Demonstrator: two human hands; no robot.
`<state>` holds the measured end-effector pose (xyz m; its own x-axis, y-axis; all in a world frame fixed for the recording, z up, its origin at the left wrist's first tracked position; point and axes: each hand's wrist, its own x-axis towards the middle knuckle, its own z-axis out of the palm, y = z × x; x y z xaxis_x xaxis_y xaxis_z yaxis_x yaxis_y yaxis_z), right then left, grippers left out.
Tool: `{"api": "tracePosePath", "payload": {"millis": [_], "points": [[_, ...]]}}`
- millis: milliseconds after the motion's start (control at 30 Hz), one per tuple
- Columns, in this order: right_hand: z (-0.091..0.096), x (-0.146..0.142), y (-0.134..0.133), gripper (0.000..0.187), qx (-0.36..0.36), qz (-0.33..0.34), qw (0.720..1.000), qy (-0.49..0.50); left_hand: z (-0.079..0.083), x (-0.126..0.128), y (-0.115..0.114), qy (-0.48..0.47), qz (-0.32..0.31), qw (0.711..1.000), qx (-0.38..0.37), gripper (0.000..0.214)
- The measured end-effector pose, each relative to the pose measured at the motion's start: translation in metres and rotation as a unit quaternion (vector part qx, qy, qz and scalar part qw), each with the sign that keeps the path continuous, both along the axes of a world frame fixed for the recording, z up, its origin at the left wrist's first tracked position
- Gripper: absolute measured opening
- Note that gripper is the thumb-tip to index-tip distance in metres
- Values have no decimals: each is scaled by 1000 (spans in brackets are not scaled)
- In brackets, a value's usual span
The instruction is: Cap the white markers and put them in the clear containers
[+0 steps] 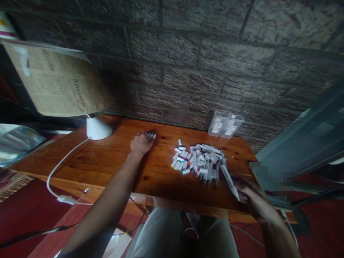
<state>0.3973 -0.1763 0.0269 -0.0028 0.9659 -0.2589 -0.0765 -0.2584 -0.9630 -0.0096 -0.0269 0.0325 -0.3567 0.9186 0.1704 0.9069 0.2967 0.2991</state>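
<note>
A heap of grey-and-white markers (pixel 199 160) with coloured caps lies on a wooden table (pixel 107 157). My right hand (pixel 245 191), at the table's front right edge, is closed on one long grey marker (pixel 229 180) that points up toward the heap. My left hand (pixel 143 142) rests farther back on the table, left of the heap, knuckles up with the fingers curled down on the wood. I cannot see anything inside it.
Two clear plastic boxes (pixel 225 124) stand against the brick wall behind the markers. A white lamp base (pixel 97 128) with a paper shade and a white cable (pixel 57 168) sits at the back left. A dark flat item (pixel 271 184) lies at the right edge.
</note>
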Motion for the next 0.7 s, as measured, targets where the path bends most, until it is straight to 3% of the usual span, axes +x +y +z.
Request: {"api": "tracePosePath", "payload": {"millis": [100,167,267,367,467,567,700], "points": [[14,-17,12,34,6,37,998,55,-1,3,1,-6,-3,996,90,48],[25,-29,32,31,18,48,996,79,-1,11,2,-69,-49,978,190,40],[39,-50,76,29,62,99,989,87,-1,33,-2,-275,-173,909,261,37],[46,-77,122,30,100,113,988,44,-1,60,-9,-459,-258,827,196,40],[47,-103,146,31,124,104,987,16,-4,76,-13,-551,-308,766,120,41],[43,-118,145,27,173,138,975,-20,-6,82,-14,-618,-322,712,90,39],[36,-125,133,24,220,163,960,-54,-5,83,-17,-707,-295,639,65,35]]}}
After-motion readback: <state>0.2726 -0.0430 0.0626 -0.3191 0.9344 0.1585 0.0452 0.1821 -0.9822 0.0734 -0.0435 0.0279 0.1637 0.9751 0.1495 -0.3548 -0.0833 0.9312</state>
